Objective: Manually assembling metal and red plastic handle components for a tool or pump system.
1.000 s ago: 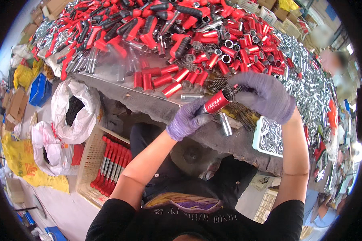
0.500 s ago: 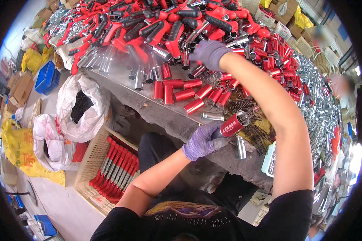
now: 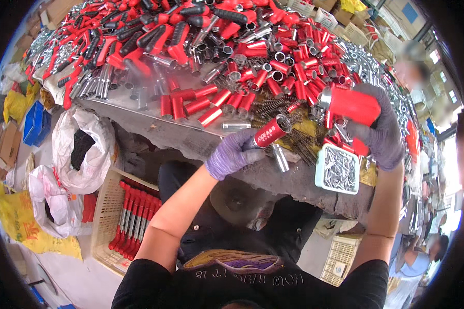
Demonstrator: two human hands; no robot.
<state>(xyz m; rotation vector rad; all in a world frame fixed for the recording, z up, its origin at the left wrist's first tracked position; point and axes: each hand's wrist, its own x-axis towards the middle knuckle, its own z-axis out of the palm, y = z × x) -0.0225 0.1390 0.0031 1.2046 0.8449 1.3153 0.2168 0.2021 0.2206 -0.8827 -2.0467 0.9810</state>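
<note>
Left of tray [image 3: 320, 172], left hand [image 3: 233, 155] grips red cylinder [image 3: 271, 133], mouth and long axis slanting away-rightward; beyond tray, right hand [image 3: 382, 133] grips leftward-pointing red handle [image 3: 353, 105].

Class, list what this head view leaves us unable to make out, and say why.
Head view:
- Lower end of the red tube: hidden by the left hand.
- Part of the red piece: covered by the right hand.
- Tray bottom: under metal pins.
- Heap of handles: cut by the upper edge.
- Co-worker: head blurred.
</note>
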